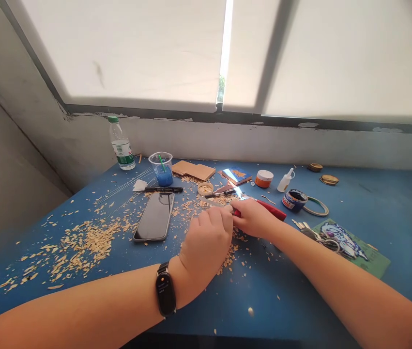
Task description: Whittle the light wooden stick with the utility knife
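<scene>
My left hand (207,237), with a black watch (165,291) at its wrist, is closed in a fist just in front of my right hand. What it grips, if anything, is hidden. My right hand (254,218) is closed around a small red-handled tool (236,212) whose red end shows between the two hands; a thin grey strip runs out beyond the left knuckles, and I cannot tell whether it belongs to it. Just behind the right hand lies another long red handle (273,210). Pale wood shavings (227,261) are scattered beneath both hands.
Left of my hands lie a phone (155,216), a black marker (164,189) and a shavings heap (99,240). Behind stand a water bottle (122,148), a cup of blue liquid (162,172) and wooden boards (194,170). Rightward are a dark jar (294,200) and a green painted board (373,259).
</scene>
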### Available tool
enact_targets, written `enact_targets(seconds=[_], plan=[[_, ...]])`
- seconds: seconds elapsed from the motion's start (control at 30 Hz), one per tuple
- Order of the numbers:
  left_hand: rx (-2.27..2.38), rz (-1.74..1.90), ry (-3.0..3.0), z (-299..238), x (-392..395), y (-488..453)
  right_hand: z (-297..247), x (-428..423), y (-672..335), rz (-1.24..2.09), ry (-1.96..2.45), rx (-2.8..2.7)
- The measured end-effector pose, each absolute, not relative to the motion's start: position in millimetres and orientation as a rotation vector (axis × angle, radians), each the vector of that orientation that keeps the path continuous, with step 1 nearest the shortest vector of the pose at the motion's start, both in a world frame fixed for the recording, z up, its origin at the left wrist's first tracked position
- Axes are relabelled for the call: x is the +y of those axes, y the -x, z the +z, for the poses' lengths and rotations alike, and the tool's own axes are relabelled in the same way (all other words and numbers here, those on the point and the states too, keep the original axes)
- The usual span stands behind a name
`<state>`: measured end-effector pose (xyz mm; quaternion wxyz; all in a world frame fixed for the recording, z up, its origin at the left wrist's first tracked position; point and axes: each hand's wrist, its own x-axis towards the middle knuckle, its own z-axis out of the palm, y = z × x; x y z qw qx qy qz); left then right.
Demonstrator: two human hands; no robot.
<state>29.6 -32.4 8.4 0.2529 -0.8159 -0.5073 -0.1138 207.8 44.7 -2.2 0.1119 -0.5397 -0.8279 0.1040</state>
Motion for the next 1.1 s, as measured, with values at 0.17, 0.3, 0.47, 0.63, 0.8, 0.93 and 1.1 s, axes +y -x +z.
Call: enact_targets(seconds=[0.17, 0.3, 0.47, 0.63, 0.8, 0.93, 1.1], plan=[[-1.429, -0.31, 2.285, 10.9, -31.4, -28.6, 1.5, 43.2, -211.7, 0.365, 1.499, -2.31], [-1.495, -0.36, 2.34, 13.8, -29.2, -26.0, 5.4, 42.7, -213.0, 0.447, 1.439, -2.21], [-1.599, -0.54, 2.424, 22.4, -17.8, -11.6, 1.3, 46.5, -213.1, 0.482, 1.43, -2.108], [-1.723, -0.822, 2.588, 32.5, 1.7, 7.9, -0.3, 49.5, -213.1, 0.537, 1.417, -2.028], [-1.817, -1.185, 2.822, 30.6, 15.5, 14.5, 4.0, 48.6, -213.0, 0.641, 1.348, -1.928], [-1.868, -1.357, 2.879, 24.0, 20.5, 14.9, 6.0, 47.2, -212.2, 0.719, 1.302, -1.859], [-1.9, -1.444, 2.908, 21.2, 19.9, 13.8, 3.8, 49.7, -212.2, 0.776, 1.287, -1.811]])
